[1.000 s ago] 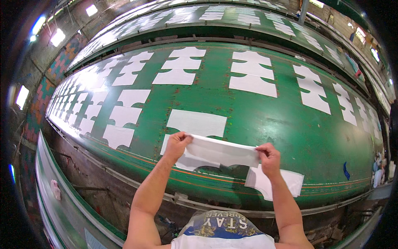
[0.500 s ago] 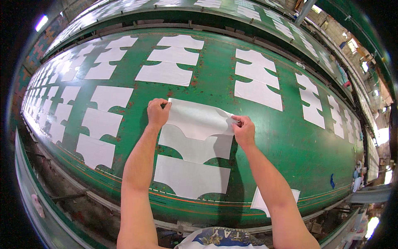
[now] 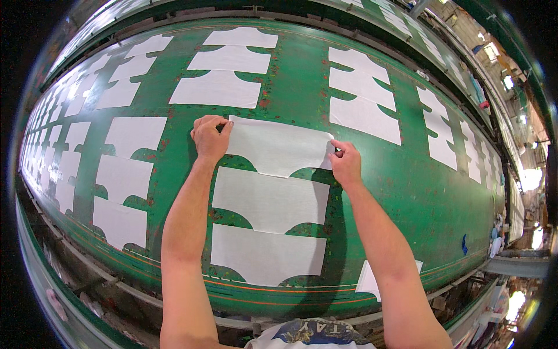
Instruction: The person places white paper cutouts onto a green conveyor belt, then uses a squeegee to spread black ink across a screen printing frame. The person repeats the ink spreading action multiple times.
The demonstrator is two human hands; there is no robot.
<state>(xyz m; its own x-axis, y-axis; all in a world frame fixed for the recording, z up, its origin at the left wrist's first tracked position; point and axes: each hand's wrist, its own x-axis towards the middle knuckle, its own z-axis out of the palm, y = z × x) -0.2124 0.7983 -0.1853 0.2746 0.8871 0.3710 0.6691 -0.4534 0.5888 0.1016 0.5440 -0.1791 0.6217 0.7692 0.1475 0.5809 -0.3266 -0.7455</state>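
Head view: a white fabric piece (image 3: 279,145) is pinched at its two upper corners by the left hand (image 3: 210,138) and the right hand (image 3: 346,164), each grip clamped on it, so it lies flat on the green worktop (image 3: 290,75), just above two similar pieces (image 3: 270,200)

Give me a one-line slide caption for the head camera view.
Left hand and right hand hold a white fabric piece flat on the long green table.

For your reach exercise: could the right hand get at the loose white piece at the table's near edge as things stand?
Probably yes: the right hand pinches the top piece, but the loose piece lies uncovered beside that forearm, nothing blocking.
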